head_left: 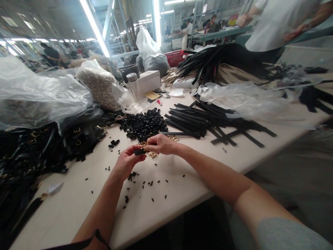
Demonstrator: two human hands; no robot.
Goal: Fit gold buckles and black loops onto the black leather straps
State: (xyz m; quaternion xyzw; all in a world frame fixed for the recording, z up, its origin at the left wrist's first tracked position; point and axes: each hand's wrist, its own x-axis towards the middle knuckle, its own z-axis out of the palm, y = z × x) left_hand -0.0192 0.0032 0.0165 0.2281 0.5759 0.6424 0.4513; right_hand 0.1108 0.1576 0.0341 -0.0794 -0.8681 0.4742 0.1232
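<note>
My left hand is closed on the end of a black strap, pinched between thumb and fingers. From the other side my right hand pinches at the same strap, where a bit of gold metal, perhaps a buckle, shows at the fingertips. Gold buckles lie on the table just under and behind my hands. Behind them is a heap of small black loops. Tiny black pieces are scattered on the tabletop nearer to me.
Black strips lie in a pile at the right, beside a plastic sheet. Finished-looking black straps with buckles crowd the left. A bottle, a white box and filled bags stand behind. Another person stands across the table.
</note>
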